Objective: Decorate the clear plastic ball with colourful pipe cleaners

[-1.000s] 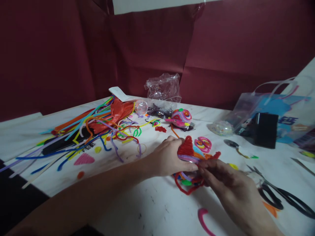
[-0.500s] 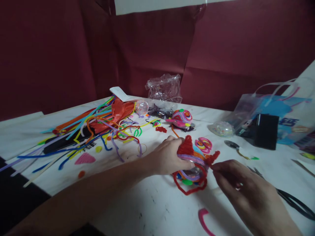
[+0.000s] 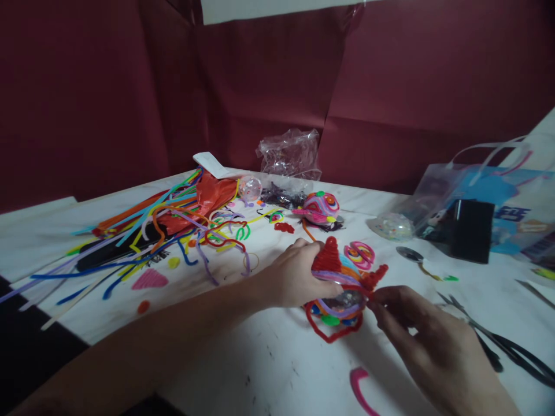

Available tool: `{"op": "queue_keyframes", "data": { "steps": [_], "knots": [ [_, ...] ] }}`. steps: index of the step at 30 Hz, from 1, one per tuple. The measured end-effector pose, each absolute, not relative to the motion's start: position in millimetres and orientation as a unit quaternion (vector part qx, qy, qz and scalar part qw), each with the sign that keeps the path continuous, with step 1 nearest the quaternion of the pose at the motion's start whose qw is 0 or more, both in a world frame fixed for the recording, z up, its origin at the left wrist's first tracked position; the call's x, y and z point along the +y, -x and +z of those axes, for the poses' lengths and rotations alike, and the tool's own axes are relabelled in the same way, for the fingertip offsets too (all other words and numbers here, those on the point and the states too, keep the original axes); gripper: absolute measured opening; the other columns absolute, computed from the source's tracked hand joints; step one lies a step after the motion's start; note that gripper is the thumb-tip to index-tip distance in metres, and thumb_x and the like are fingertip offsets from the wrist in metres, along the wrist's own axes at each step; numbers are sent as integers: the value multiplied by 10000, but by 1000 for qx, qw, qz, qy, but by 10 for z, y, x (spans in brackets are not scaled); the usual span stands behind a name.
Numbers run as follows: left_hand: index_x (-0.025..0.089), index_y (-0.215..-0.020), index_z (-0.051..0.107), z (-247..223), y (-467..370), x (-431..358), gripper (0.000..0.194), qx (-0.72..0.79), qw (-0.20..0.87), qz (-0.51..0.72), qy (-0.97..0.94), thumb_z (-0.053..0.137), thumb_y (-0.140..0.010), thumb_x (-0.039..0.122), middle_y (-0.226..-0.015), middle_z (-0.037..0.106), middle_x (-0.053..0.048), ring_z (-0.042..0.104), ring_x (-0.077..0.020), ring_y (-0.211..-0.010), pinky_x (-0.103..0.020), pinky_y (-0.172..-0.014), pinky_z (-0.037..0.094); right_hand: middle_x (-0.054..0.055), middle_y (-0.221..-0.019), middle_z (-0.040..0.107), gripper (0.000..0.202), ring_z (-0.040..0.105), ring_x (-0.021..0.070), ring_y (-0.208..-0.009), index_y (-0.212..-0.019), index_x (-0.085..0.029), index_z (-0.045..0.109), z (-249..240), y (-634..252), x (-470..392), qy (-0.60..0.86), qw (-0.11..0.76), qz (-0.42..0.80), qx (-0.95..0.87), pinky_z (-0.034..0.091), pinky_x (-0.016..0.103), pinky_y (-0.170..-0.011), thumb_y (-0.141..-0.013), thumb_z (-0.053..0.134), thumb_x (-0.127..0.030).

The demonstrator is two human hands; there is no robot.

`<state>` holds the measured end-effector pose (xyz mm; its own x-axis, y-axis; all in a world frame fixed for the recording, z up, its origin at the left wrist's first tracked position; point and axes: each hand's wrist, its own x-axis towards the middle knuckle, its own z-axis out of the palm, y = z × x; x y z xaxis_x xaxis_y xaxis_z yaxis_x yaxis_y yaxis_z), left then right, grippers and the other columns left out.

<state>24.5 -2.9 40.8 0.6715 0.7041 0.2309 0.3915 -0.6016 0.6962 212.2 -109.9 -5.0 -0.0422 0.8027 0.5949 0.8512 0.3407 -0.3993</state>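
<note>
My left hand is wrapped round a clear ball covered in bands of coloured pipe cleaner, holding it on the table from the left. A red pipe-cleaner ear stands up on its top, and a smaller red piece sticks out to the right. Along the front hangs a loop of red pipe cleaner above a green oval patch. At the ball's right edge my right hand is closed in a pinch on the end of a red pipe cleaner; its fingertips partly hide that end.
Scissors lie beside my right hand. Behind the ball are a pink spiral piece and a finished-looking pipe-cleaner ball. Loose pipe cleaners spread at left. A black box and a plastic bag stand right.
My right hand has shifted slightly left, closer to the ball. The red strand that curved down across the ball's front now runs higher, along the clear part's upper edge. My left hand keeps its hold.
</note>
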Motion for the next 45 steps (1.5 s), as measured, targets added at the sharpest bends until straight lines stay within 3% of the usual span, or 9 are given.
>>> {"op": "queue_keyframes", "data": {
  "steps": [17, 23, 28, 33, 37, 45],
  "knots": [
    [155, -1081, 574, 463, -265, -118, 519, 325, 334, 250, -849, 705, -634, 385, -1067, 566, -101, 512, -270, -1018, -397, -915, 403, -44, -756, 634, 114, 605, 136, -578, -918, -259, 562, -65, -1965, -1103, 549, 404, -17, -732, 469, 192, -486, -919, 450, -274],
    [162, -1061, 595, 432, -253, -98, 461, 306, 329, 261, -854, 679, -665, 385, -1055, 571, -94, 520, -255, -992, -376, -901, 408, 3, -773, 654, 184, 637, 176, -642, -885, -227, 597, -81, -1998, -1111, 581, 412, 42, -701, 482, 189, -448, -900, 464, -353],
    [164, -1016, 605, 425, -252, -81, 408, 289, 324, 274, -858, 675, -678, 382, -1006, 593, -81, 516, -245, -985, -362, -888, 414, 31, -703, 637, 319, 635, 215, -647, -790, -205, 624, -100, -2071, -1092, 614, 395, 124, -672, 515, 215, -514, -878, 487, -479],
    [152, -984, 603, 448, -264, -85, 393, 308, 326, 264, -854, 678, -663, 366, -978, 585, -83, 518, -252, -980, -371, -885, 416, -4, -609, 570, 317, 529, 138, -503, -779, -203, 607, -80, -2117, -1103, 612, 395, 191, -657, 416, 164, -419, -910, 483, -464],
    [154, -964, 606, 455, -265, -72, 366, 300, 324, 260, -859, 668, -674, 369, -959, 595, -80, 511, -257, -995, -371, -880, 418, -2, -562, 510, 401, 456, 131, -460, -769, -186, 608, -81, -2165, -1120, 611, 403, 234, -640, 393, 177, -395, -909, 476, -538],
    [163, -981, 607, 426, -255, -28, 377, 276, 315, 263, -869, 658, -685, 390, -967, 618, -76, 530, -247, -963, -363, -856, 437, 2, -504, 461, 476, 459, 162, -441, -717, -182, 611, -64, -2156, -1107, 638, 461, 190, -587, 401, 222, -374, -766, 622, -656]
  ]
}}
